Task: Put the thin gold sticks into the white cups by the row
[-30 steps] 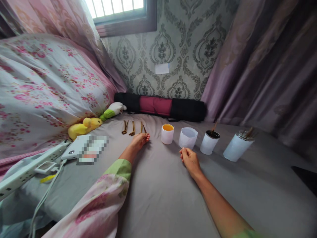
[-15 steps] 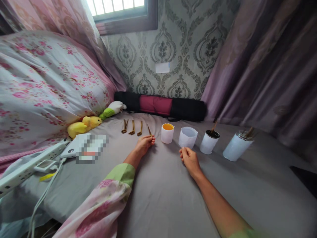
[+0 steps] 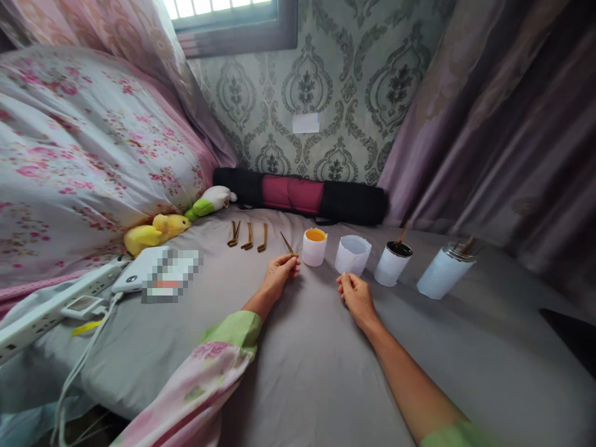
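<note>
My left hand (image 3: 280, 273) is closed, its fingertips pinching a thin brown stick (image 3: 287, 243) that points up and away to the left. Just right of that hand stands a white-wrapped cup (image 3: 314, 252) with something orange-yellow inside. My right hand (image 3: 357, 299) is curled closed in front of a wider whitish cup (image 3: 352, 256); whether it touches the cup or holds anything I cannot tell. Beyond my left hand, several thin brown bent sticks (image 3: 248, 238) lie on the grey sheet (image 3: 298, 372) in small groups.
To the right stand a white-wrapped can (image 3: 392, 266) with dark contents and a stick, and a tilted wrapped jar (image 3: 442, 273) holding brown sticks. A black-and-maroon bag (image 3: 293, 194) lies along the wall. Leftward are plush toys (image 3: 158, 233), a white device (image 3: 139, 270) and a power strip (image 3: 60, 307).
My left hand has moved slightly right, toward the orange-yellow cup, with the brown stick in its fingers. The right hand has hardly moved. The view has shifted a little.
</note>
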Tool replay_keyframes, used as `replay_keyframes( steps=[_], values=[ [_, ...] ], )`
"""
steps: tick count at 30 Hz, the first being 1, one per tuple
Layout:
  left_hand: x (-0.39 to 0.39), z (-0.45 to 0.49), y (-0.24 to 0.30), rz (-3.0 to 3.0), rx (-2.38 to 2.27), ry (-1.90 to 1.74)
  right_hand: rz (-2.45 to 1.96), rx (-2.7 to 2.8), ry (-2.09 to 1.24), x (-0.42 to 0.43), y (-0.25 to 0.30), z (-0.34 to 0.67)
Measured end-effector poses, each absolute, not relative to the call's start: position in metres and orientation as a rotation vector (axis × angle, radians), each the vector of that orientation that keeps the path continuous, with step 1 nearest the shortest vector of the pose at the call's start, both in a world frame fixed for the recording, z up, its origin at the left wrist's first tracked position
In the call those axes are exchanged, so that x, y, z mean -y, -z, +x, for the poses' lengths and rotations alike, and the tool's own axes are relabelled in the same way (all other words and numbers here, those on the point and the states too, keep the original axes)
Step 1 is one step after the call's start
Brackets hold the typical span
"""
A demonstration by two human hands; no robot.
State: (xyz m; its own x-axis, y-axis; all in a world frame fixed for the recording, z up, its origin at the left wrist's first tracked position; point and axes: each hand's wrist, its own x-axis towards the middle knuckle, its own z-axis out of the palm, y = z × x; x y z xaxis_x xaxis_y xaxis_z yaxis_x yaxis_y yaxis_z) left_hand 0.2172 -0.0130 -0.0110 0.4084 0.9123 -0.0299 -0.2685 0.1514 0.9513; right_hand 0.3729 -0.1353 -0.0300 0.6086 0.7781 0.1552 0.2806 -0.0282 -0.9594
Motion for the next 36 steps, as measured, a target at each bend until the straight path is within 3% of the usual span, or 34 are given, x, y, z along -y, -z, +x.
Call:
replay_keyframes(
  steps=[36],
  values=[
    [0.057,0.228,0.013,1.955,-0.63,-1.218,-1.575,0.867,-0.515,0.139,0.023,0.368]
  ],
)
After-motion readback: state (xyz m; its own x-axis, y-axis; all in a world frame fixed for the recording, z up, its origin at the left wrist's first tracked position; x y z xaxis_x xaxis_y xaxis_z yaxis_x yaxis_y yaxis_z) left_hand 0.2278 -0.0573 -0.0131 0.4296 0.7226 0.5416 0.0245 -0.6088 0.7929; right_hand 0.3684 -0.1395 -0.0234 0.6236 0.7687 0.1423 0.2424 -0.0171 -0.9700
